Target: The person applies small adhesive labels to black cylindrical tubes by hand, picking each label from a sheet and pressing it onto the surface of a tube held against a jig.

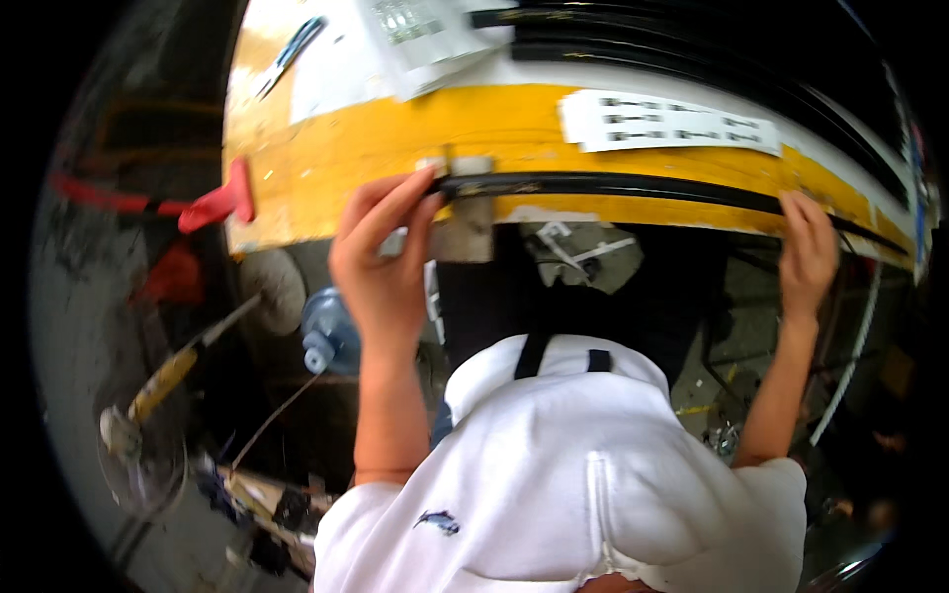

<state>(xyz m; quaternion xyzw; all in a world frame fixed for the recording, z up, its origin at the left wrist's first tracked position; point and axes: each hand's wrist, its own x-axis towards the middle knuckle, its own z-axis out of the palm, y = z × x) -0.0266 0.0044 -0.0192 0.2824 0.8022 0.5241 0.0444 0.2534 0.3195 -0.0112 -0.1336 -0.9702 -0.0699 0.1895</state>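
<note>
A long, glossy black rod (613,185) with small gold marks near its left end lies along the near edge of the yellow worktable (366,133). My left hand (381,232) pinches its left end between thumb and fingertips. Further along the rod to the right, my right hand (809,252) is closed on it with the fingers on top. Beneath the rod's left end, beside my left fingertips, a grey-brown block (467,232) juts over the table edge. Just beyond the rod are white sheets (672,121) with rows of black printed marks.
More black rods (682,64) lie across the back right. A clear plastic bag (425,40) and a blue-handled knife-like tool (292,54) are at the back left. A red T-shaped handle (222,201) stands off the left edge. Below are a blue water jug (329,331) and a stand fan (138,415).
</note>
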